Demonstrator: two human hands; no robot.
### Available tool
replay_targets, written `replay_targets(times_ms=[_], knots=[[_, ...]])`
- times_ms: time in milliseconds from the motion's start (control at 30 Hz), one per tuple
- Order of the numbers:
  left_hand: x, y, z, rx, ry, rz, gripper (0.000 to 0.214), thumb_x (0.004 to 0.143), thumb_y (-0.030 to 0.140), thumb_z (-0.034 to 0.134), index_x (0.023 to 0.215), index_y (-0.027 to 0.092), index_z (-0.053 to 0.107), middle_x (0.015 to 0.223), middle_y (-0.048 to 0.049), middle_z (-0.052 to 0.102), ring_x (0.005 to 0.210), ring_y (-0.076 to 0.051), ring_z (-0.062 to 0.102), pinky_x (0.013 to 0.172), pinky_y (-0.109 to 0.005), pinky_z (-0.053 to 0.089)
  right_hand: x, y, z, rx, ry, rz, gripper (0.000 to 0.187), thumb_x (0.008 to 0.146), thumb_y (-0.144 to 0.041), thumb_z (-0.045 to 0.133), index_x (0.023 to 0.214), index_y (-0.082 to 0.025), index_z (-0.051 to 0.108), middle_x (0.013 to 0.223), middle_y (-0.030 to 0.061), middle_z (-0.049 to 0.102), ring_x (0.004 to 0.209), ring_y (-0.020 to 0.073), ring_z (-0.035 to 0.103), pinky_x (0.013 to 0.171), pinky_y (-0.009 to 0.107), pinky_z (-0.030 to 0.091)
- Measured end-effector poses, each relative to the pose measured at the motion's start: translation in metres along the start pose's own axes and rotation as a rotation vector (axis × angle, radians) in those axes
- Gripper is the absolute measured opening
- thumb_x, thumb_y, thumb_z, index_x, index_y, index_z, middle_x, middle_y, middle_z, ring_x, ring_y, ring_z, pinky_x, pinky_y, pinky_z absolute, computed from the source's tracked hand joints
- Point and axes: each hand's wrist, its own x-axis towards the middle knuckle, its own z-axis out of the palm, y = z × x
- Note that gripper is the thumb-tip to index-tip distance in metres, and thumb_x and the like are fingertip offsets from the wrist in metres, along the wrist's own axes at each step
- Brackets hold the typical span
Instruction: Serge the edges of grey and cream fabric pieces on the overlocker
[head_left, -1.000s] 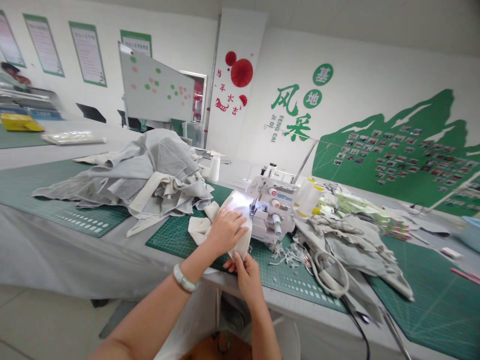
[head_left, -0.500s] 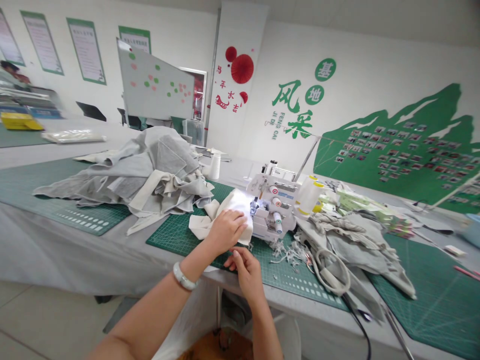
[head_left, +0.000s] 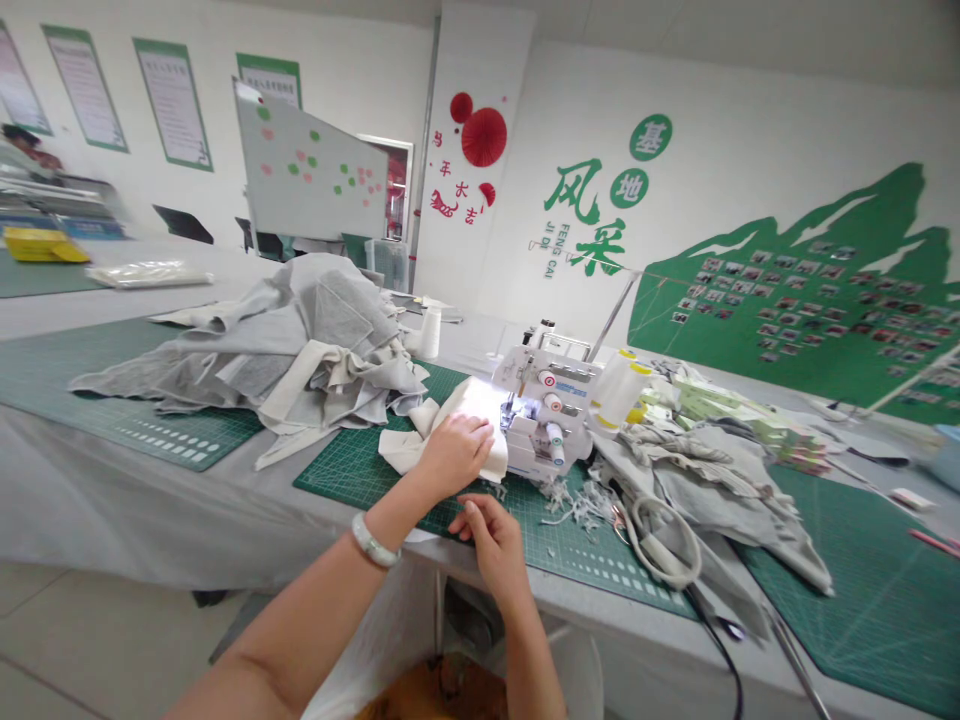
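Note:
White cloth (head_left: 480,402) lies bunched at the left side of a white overlock sewing machine (head_left: 551,400), lit by the machine's lamp near the needle. My left hand (head_left: 456,455) rests flat on top of this cloth, fingers pointing at the needle area; a pale bracelet (head_left: 373,541) circles the wrist. Closer to the table edge, my right hand (head_left: 491,540) hovers below the left one with loosely bent fingers and the thumb apart. No object shows in it. The cloth's edge under the presser foot is hidden by glare.
A big heap of grey fabric pieces (head_left: 322,320) lies to the left, beside a thread cone (head_left: 430,333). Thread scraps (head_left: 589,503), scissors (head_left: 621,525) and more grey cloth (head_left: 720,480) are right of the machine. A green cutting mat (head_left: 341,475) lies beneath. Another person (head_left: 30,150) is far left.
My left hand has shifted slightly up and toward the machine, and the cloth's near edge has moved a little with it. My right hand stays nearly where it was.

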Motion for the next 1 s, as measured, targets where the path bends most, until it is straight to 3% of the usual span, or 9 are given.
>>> replay_targets(times_ms=[200, 1000], knots=[[-0.008, 0.005, -0.005, 0.020, -0.022, 0.018, 0.025, 0.095, 0.018, 0.038, 0.104, 0.015, 0.062, 0.108, -0.0098, 0.062, 0.102, -0.022, 0.055, 0.091, -0.037, 0.043, 0.000, 0.001, -0.001, -0.020, -0.005, -0.002, 0.032, 0.093, -0.042, 0.047, 0.092, -0.015, 0.064, 0.067, 0.0028, 0.067, 0.059, 0.0122, 0.056, 0.060, 0.023, 0.045], [0.008, -0.011, 0.005, -0.010, -0.013, -0.018, 0.031, 0.097, 0.025, 0.036, 0.110, 0.014, 0.061, 0.115, -0.0097, 0.063, 0.107, -0.022, 0.056, 0.098, -0.038, 0.040, -0.001, 0.001, -0.001, -0.023, -0.001, 0.013, 0.032, 0.092, -0.043, 0.047, 0.094, -0.015, 0.064, 0.066, 0.0022, 0.067, 0.059, 0.0126, 0.056, 0.061, 0.023, 0.045]])
